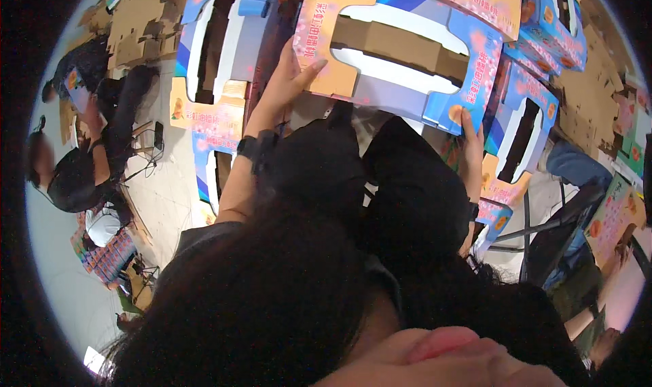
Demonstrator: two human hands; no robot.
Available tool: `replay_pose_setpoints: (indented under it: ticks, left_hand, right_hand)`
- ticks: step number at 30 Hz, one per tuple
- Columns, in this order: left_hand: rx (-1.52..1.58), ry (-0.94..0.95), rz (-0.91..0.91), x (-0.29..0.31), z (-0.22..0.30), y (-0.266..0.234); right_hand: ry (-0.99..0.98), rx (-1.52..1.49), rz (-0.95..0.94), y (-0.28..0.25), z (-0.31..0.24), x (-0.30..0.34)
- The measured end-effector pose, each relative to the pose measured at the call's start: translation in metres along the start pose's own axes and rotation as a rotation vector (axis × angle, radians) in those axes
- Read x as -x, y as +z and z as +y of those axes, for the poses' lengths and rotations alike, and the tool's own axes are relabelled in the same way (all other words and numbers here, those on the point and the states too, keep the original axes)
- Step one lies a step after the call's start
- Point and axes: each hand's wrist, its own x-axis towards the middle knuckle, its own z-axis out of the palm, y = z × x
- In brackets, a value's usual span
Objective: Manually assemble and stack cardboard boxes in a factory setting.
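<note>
Over my knees lies a printed cardboard fruit box, blue, orange and purple with pink blossoms and peach pictures. Wide cutouts in its top show bare brown board inside. My left hand grips the box's left end, thumb laid on the orange panel and the other fingers hidden underneath. At the opposite end, my right hand is closed on the near right corner, with fingertips against the blue panel. Another box of the same kind sits just beyond the held one.
Matching boxes are stacked close on my left, and more boxes stand on my right. Flat brown cardboard covers the far left floor. A person in black works at left; another person's blue-clad leg is at right.
</note>
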Motion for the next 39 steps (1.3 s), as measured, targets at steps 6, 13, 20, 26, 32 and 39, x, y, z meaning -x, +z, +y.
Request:
replay_pose_setpoints:
  ticks: [6, 13, 20, 26, 32, 39]
  left_hand:
    - [-0.15, 0.109, -0.002, -0.007, -0.02, 0.0]
    - [-0.141, 0.216, -0.042, -0.005, -0.021, -0.012]
    - [-0.489, 0.247, -0.04, -0.009, -0.02, -0.025]
    - [-0.474, 0.088, -0.052, -0.018, -0.008, -0.012]
    - [-1.058, -0.247, -0.05, -0.037, -0.071, -0.041]
    - [-0.972, -0.14, -0.266, 0.11, 0.062, -0.049]
  right_hand:
    - [-0.016, -0.004, -0.073, -0.02, 0.011, -0.003]
    - [-0.156, 0.172, -0.188, -0.03, 0.025, -0.019]
    - [-0.153, 0.073, -0.363, -0.029, 0.02, -0.008]
    - [-0.062, 0.098, -0.276, -0.04, 0.03, -0.025]
    - [0.14, 0.185, -0.487, -0.048, 0.028, -0.043]
    - [0.177, 0.536, -0.297, -0.125, 0.024, 0.042]
